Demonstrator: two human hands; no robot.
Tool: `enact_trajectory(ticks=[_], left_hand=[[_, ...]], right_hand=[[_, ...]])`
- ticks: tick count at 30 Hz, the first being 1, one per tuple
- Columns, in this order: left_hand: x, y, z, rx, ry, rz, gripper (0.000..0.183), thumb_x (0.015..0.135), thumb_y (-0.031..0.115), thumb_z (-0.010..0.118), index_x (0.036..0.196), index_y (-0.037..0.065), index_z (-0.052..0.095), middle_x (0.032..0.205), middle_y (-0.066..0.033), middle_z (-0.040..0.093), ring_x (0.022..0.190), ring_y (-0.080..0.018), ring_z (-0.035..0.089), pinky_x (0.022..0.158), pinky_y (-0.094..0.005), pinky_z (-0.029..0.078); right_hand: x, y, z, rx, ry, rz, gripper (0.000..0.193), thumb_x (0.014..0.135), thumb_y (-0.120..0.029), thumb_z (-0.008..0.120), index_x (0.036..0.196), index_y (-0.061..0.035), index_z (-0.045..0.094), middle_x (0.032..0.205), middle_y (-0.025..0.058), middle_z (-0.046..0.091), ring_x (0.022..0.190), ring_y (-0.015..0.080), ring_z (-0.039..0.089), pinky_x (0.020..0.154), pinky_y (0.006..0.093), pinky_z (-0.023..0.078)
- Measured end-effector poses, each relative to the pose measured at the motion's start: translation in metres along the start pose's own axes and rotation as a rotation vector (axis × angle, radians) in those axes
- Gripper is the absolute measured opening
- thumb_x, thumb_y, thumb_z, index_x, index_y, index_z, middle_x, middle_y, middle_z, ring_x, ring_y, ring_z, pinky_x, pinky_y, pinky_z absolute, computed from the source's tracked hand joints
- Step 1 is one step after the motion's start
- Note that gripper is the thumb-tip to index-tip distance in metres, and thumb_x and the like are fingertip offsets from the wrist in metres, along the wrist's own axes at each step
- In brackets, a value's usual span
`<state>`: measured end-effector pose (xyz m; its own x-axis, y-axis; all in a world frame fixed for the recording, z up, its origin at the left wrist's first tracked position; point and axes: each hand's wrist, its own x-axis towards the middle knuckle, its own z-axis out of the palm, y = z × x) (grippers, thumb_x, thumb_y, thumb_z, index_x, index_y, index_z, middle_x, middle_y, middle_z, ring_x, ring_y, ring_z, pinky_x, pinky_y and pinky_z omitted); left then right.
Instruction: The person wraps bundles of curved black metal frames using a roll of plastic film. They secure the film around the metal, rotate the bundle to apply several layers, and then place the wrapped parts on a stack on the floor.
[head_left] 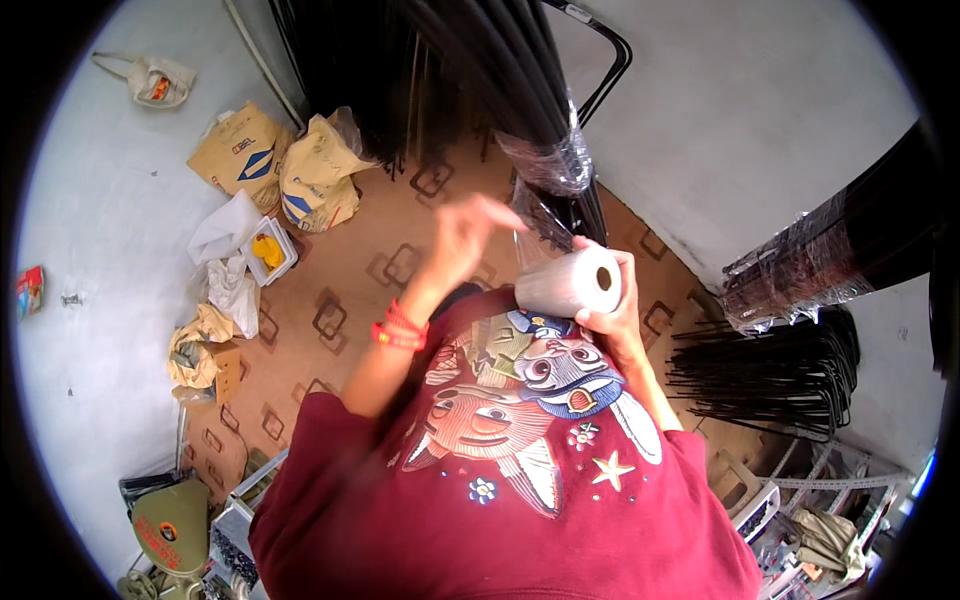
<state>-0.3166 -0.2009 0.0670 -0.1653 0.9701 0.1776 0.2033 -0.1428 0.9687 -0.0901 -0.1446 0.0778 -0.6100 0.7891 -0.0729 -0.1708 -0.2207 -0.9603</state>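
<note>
My right hand (619, 315) grips a thick roll of clear stretch film (560, 285) by its end, with the hollow core facing right. A see-through strip of film (540, 222) runs from the roll up to a bundle of black tubes (497, 75). Film is wrapped round the lower part of that bundle (556, 160). My left hand (462, 232), with red bracelets at the wrist, is raised left of the strip. A finger reaches toward the strip; motion smears the fingers, so whether they touch or hold film is unclear.
On the right leans another film-wrapped black bundle (800, 265), above a stack of bent black tubes (770, 370). Paper sacks (240, 155), a white bin (282, 262) with something yellow and a cardboard box (228, 372) line the left wall. A green chair (170, 525) stands lower left.
</note>
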Motion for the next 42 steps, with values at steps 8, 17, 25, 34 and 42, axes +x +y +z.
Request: enact_trajectory(ticks=[8, 17, 25, 34, 42], left_hand=[[0.126, -0.006, -0.019, -0.884, -0.354, -0.226, 0.054, 0.087, 0.038, 0.050, 0.120, -0.004, 0.042, 0.122, -0.0195, 0.048, 0.119, -0.0290, 0.044, 0.102, -0.0366, 0.035], [0.114, -0.014, -0.011, -1.111, -0.162, -0.114, 0.047, 0.084, 0.045, 0.049, 0.094, -0.001, 0.055, 0.083, -0.0151, 0.058, 0.085, -0.0305, 0.055, 0.081, -0.0409, 0.044], [0.104, -0.026, -0.004, -1.114, -0.323, 0.006, 0.041, 0.084, 0.039, 0.049, 0.090, -0.001, 0.054, 0.085, -0.0143, 0.058, 0.086, -0.0274, 0.054, 0.081, -0.0374, 0.044], [0.042, -0.024, 0.000, 0.563, 0.893, -0.028, 0.054, 0.082, 0.024, 0.058, 0.127, 0.003, 0.038, 0.122, -0.0140, 0.048, 0.109, -0.0260, 0.048, 0.093, -0.0351, 0.038], [0.005, -0.060, -0.062, -0.852, 0.715, -0.278, 0.059, 0.083, 0.014, 0.056, 0.134, 0.010, 0.028, 0.115, -0.0064, 0.050, 0.108, -0.0187, 0.047, 0.093, -0.0319, 0.038]], right_hand=[[-0.001, 0.021, -0.031, 0.612, -0.072, 0.180, 0.084, 0.063, -0.038, 0.075, 0.128, -0.0005, 0.037, 0.117, 0.0104, 0.051, 0.108, 0.0209, 0.050, 0.096, 0.0337, 0.038], [0.038, -0.034, -0.058, -0.140, 0.037, -0.260, 0.067, 0.051, -0.021, 0.071, 0.110, -0.0015, 0.046, 0.105, 0.0107, 0.055, 0.094, 0.0200, 0.056, 0.084, 0.0340, 0.046], [0.222, -0.046, -0.038, -0.368, 0.182, -0.018, 0.054, 0.044, -0.006, 0.060, 0.097, -0.0011, 0.052, 0.082, 0.0090, 0.057, 0.074, 0.0207, 0.059, 0.061, 0.0325, 0.049], [0.204, -0.025, 0.087, -0.009, -0.700, 0.093, 0.046, 0.074, -0.027, 0.070, 0.111, -0.0019, 0.057, 0.104, 0.0083, 0.062, 0.089, 0.0127, 0.057, 0.079, 0.0271, 0.047], [0.226, 0.010, 0.148, 0.080, -1.123, 0.264, 0.037, 0.077, -0.013, 0.065, 0.111, -0.0015, 0.054, 0.106, 0.0078, 0.059, 0.093, 0.0118, 0.055, 0.082, 0.0233, 0.045]])
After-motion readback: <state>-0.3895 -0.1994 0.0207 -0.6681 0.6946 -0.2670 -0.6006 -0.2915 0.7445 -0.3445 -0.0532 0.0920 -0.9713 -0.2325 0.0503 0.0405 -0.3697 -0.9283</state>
